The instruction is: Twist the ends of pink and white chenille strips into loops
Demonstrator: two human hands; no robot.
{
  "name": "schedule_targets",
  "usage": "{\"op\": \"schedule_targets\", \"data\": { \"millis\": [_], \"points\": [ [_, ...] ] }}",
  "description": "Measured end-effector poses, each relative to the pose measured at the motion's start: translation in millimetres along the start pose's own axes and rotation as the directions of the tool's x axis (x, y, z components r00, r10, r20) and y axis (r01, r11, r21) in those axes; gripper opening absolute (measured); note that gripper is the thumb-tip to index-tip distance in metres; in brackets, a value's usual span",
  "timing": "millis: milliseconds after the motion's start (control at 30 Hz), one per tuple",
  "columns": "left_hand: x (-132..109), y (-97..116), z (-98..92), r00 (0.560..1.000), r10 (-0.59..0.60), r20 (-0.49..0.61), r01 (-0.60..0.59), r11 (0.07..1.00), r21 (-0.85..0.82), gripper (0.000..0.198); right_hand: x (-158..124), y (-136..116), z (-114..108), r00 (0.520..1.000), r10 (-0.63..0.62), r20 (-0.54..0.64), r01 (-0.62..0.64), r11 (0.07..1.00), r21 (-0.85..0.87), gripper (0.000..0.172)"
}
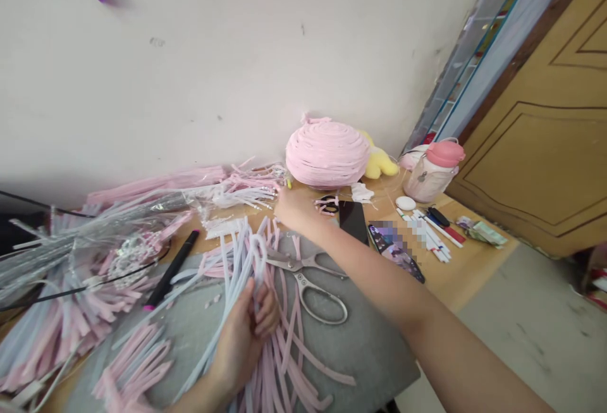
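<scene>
My left hand point(246, 327) is closed around a bundle of pale blue-white pipe cleaners point(239, 255) that lies over a grey mat point(370, 343). My right hand point(291, 207) reaches far across the table toward the wall, close to a heap of pink and white pipe cleaners point(246, 185); its fingers are turned away and hidden. Silver scissors point(313, 280) lie shut on the mat under my right forearm. Loose pink pipe cleaners point(284, 350) are spread over the mat.
A large pink coiled ball point(327, 152) and a yellow plush point(379, 161) stand by the wall. A pink-lidded bottle point(434, 172), pens point(436, 236), a black phone point(353, 220) and a black rod point(173, 267) lie on the table. Plastic-wrapped bundles point(71, 248) fill the left. A wooden door point(545, 135) is at right.
</scene>
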State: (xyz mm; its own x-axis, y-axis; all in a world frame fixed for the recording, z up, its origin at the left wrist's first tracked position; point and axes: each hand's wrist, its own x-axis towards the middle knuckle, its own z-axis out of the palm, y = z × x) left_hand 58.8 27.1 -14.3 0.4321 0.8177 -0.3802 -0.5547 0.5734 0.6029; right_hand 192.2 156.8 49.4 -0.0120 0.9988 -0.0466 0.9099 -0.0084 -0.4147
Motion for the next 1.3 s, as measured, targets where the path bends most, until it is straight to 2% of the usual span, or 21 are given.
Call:
{"op": "schedule_targets", "data": {
  "millis": [67,133,167,233,300,367,400,467,533,633,733,800,933,1033,1167,1300],
  "points": [
    [3,4,-0.3,0.977,0.204,-0.054,-0.198,0.975,0.098,0.037,-39,-1,9,0.995,-0.089,-0.033,0.092,0.99,0.109,0.046],
    [7,8,-1.6,0.923,0.378,-0.069,-0.357,0.91,0.211,0.035,-71,0,23,0.972,-0.209,-0.108,0.231,0.935,0.271,0.054],
    [9,10,-2.6,0.895,0.441,-0.062,-0.414,0.876,0.249,0.034,-82,0,32,0.96,-0.259,-0.104,0.279,0.899,0.338,0.054],
    [11,12,-4.6,0.867,0.496,-0.041,-0.458,0.827,0.327,0.029,-96,2,48,0.95,-0.292,-0.112,0.311,0.835,0.455,0.045],
    [10,11,-5.7,0.857,0.513,-0.042,-0.462,0.802,0.379,0.024,-101,4,59,0.965,-0.247,-0.091,0.254,0.781,0.57,0.032],
    [8,8,-5.4,0.853,0.52,-0.051,-0.462,0.795,0.392,0.022,-101,5,64,0.974,-0.226,0.012,0.148,0.675,0.723,0.021],
    [6,6,-4.8,0.859,0.51,-0.046,-0.454,0.8,0.392,0.022,-100,6,65,0.967,-0.24,0.083,0.079,0.596,0.799,0.022],
    [4,2,-3.2,0.896,0.444,-0.014,-0.403,0.825,0.397,0.025,-99,7,65,0.943,-0.274,0.189,-0.058,0.422,0.904,0.026],
    [3,0,-1.6,0.94,0.34,0.02,-0.317,0.852,0.417,0.029,-98,8,64,0.949,-0.257,0.181,-0.097,0.309,0.946,0.03],
    [2,0,-0.1,0.969,0.243,0.037,-0.234,0.867,0.439,0.032,-95,10,60,0.986,-0.14,0.086,-0.047,0.258,0.965,0.031],
    [3,1,0.9,0.975,0.218,0.035,-0.211,0.87,0.445,0.032,-90,15,52,0.988,-0.075,0.132,-0.114,0.213,0.97,0.03],
    [3,1,1.8,0.978,0.208,0.026,-0.197,0.869,0.455,0.034,-86,19,45,0.981,-0.095,0.171,-0.157,0.135,0.978,0.028],
    [2,-1,4.1,0.974,0.228,0.005,-0.203,0.855,0.476,0.036,-81,25,40,0.967,-0.183,0.177,-0.197,-0.101,0.975,0.021],
    [1,-3,3.2,0.97,0.241,0.023,-0.219,0.832,0.51,0.036,-78,28,40,0.96,-0.205,0.19,-0.226,-0.171,0.959,0.019],
    [1,-4,-1.2,0.964,0.251,0.086,-0.251,0.751,0.611,0.034,-77,31,34,0.92,-0.253,0.3,-0.369,-0.295,0.881,0.013],
    [1,0,-1.5,0.972,0.196,0.132,-0.235,0.739,0.631,0.035,-76,34,27,0.943,-0.164,0.29,-0.333,-0.403,0.853,0.012]
  ]
}}
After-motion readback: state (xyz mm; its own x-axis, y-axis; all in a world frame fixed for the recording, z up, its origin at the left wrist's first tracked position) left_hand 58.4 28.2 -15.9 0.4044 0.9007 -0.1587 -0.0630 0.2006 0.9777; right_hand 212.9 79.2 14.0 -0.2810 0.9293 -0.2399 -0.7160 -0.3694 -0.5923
